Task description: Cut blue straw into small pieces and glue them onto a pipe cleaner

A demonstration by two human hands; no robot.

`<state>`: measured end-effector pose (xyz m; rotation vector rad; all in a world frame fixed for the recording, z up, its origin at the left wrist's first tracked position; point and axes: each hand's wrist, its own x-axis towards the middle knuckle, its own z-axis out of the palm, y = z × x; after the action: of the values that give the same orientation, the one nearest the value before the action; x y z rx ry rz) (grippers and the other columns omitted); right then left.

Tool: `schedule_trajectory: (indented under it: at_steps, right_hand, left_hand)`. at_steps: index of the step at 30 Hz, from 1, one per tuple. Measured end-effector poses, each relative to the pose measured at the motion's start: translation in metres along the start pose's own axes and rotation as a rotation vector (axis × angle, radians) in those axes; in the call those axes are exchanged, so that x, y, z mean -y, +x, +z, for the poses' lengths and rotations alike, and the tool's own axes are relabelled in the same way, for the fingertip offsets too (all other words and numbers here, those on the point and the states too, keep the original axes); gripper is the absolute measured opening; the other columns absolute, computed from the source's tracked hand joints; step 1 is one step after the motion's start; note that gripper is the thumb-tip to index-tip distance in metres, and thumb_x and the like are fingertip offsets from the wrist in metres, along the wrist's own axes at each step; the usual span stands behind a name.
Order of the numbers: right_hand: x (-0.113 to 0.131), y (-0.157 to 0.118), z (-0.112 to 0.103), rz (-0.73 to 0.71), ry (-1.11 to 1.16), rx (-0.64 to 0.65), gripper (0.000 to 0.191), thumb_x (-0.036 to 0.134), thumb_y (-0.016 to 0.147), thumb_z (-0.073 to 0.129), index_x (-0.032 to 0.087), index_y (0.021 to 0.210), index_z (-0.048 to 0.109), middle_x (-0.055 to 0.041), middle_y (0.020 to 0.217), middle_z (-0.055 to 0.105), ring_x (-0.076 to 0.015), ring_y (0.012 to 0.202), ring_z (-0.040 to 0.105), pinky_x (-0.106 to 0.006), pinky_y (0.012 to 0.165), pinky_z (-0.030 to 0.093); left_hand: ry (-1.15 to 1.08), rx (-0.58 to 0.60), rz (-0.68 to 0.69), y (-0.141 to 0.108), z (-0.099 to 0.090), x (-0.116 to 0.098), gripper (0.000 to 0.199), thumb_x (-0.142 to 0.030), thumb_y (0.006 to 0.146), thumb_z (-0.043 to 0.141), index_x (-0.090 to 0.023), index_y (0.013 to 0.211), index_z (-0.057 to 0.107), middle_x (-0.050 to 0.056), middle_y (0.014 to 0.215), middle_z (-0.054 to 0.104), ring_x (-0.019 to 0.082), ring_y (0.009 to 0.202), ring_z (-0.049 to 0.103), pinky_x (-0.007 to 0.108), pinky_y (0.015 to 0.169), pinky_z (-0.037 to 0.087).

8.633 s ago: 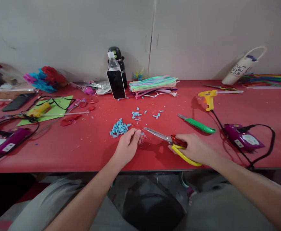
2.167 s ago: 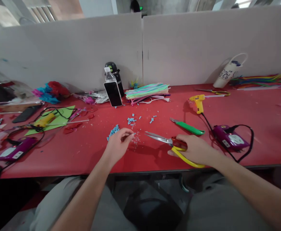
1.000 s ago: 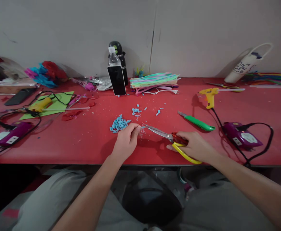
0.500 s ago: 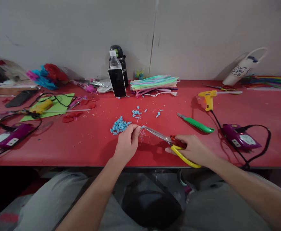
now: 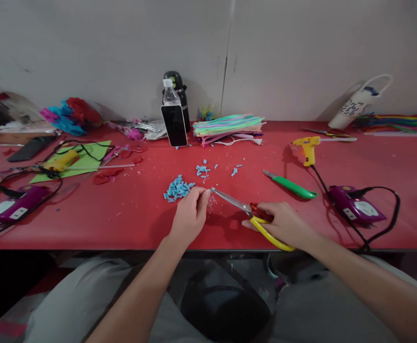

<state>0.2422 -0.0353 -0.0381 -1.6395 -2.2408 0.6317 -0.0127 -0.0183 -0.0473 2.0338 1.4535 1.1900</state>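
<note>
My right hand grips scissors with one yellow and one red handle, their blades pointing left. At the blade tips is a small light-blue piece, pinched between the thumb and finger of my left hand. Beyond my left hand lies a heap of short blue pieces. A smaller cluster of blue pieces sits behind it, and a few more lie to the right. Tiny pale clippings are scattered on the red table below the blades.
A green utility knife lies right of the scissors. Farther right are a yellow glue gun and a purple power box with cords. A phone leans on a bottle at the back, beside a bundle of pastel pipe cleaners.
The scissors and my right hand have shifted slightly left, bringing the blade tips closer to my left fingers. The loose pieces look the same.
</note>
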Motion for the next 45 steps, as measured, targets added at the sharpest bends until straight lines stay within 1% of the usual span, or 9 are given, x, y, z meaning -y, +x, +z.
schedule_trajectory:
  at_steps: [6,12,15,17,24,28,34,40,45]
  right_hand:
    - [0.003,0.0,-0.003,0.002,-0.093,0.024,0.049,0.062,0.08,0.058,0.02,0.06,0.043,0.003,0.053,0.047,-0.01,0.049,0.036,-0.024,0.048,0.021]
    - [0.01,-0.001,-0.01,0.005,-0.39,-0.011,0.049,0.067,0.085,0.046,0.022,0.068,0.057,-0.0035,0.061,0.063,-0.0152,0.053,0.052,-0.027,0.051,0.018]
    - [0.012,0.001,-0.012,-0.03,-0.488,0.001,0.052,0.065,0.089,0.04,0.021,0.068,0.059,-0.0054,0.063,0.066,-0.0168,0.053,0.055,-0.029,0.052,0.015]
    - [0.011,0.002,-0.011,-0.055,-0.515,0.003,0.049,0.062,0.09,0.041,0.021,0.068,0.06,-0.0054,0.063,0.067,-0.0172,0.054,0.057,-0.03,0.052,0.015]
    - [0.007,0.005,-0.008,-0.038,-0.519,0.048,0.041,0.054,0.089,0.047,0.021,0.072,0.065,-0.0069,0.068,0.07,-0.0178,0.058,0.06,-0.03,0.052,0.016]
    - [0.008,0.005,-0.006,-0.001,-0.506,0.058,0.04,0.053,0.088,0.047,0.02,0.073,0.065,-0.0074,0.069,0.07,-0.0187,0.06,0.062,-0.03,0.052,0.018]
    - [0.006,0.004,-0.002,0.02,-0.499,0.063,0.041,0.053,0.09,0.045,0.021,0.077,0.066,-0.0083,0.07,0.07,-0.0201,0.061,0.062,-0.029,0.052,0.018]
    - [0.008,0.003,-0.002,0.035,-0.479,0.054,0.042,0.053,0.09,0.044,0.02,0.075,0.066,-0.0091,0.068,0.069,-0.0199,0.059,0.062,-0.029,0.051,0.018]
    - [0.009,0.004,-0.001,0.046,-0.465,0.046,0.04,0.05,0.09,0.045,0.021,0.075,0.067,-0.0091,0.067,0.069,-0.0187,0.058,0.061,-0.029,0.05,0.018]
  left_hand:
    - [0.026,0.0,0.011,0.0,0.0,-0.001,0.02,-0.032,0.098,0.043,-0.018,0.089,0.054,-0.001,0.071,0.057,0.011,0.066,0.054,0.024,0.065,0.04]
    - [0.045,0.01,0.014,0.0,0.0,0.0,0.019,-0.031,0.098,0.043,-0.018,0.091,0.055,0.001,0.075,0.06,0.013,0.07,0.057,0.024,0.066,0.041]
    - [0.056,0.017,0.015,-0.001,0.001,0.0,0.019,-0.032,0.098,0.044,-0.018,0.091,0.055,0.001,0.076,0.061,0.013,0.072,0.058,0.024,0.067,0.042]
    - [0.06,0.017,0.02,-0.001,0.001,0.0,0.018,-0.031,0.098,0.044,-0.018,0.092,0.055,0.001,0.078,0.062,0.013,0.073,0.059,0.024,0.067,0.042]
    - [0.042,0.008,0.05,-0.001,0.002,0.002,0.016,-0.03,0.097,0.046,-0.018,0.091,0.055,0.001,0.079,0.062,0.013,0.074,0.058,0.024,0.068,0.043]
    - [0.05,0.004,0.064,-0.001,0.003,0.003,0.016,-0.03,0.097,0.045,-0.018,0.092,0.055,0.002,0.08,0.062,0.013,0.074,0.058,0.025,0.068,0.042]
    - [0.054,0.01,0.048,0.0,0.002,0.002,0.019,-0.031,0.098,0.044,-0.018,0.092,0.056,0.002,0.078,0.062,0.014,0.072,0.058,0.026,0.068,0.042]
    - [0.043,0.008,0.047,0.001,0.002,0.002,0.019,-0.032,0.098,0.043,-0.019,0.092,0.056,0.002,0.078,0.062,0.014,0.072,0.058,0.026,0.069,0.043]
    - [0.049,0.015,0.032,0.001,0.002,0.002,0.017,-0.031,0.097,0.045,-0.018,0.092,0.056,0.002,0.078,0.062,0.013,0.072,0.058,0.026,0.069,0.042]
